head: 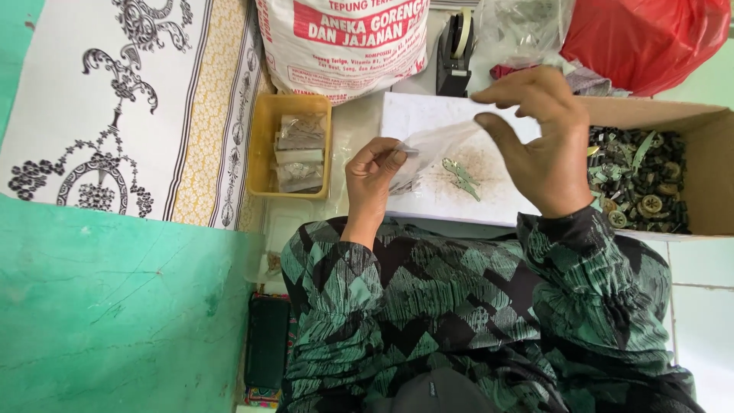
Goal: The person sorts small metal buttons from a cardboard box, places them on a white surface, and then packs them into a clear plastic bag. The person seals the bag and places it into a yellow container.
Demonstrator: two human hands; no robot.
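A small clear plastic bag [433, 147] is held up between both hands above a white board [428, 115]. My left hand [370, 180] pinches the bag's lower corner with its fingers curled. My right hand [540, 139] grips the upper edge between thumb and fingers. Just beneath the bag, a small green metal part [461, 178] lies on the board amid fine dust. Both arms wear green and black patterned sleeves.
A yellow tray [265, 145] with filled little bags stands left of the board. On the right, a cardboard box [707, 176] holds several small dark and green parts. A printed white sack [344, 46], a tape dispenser [456, 47] and a red plastic bag [650, 38] stand behind.
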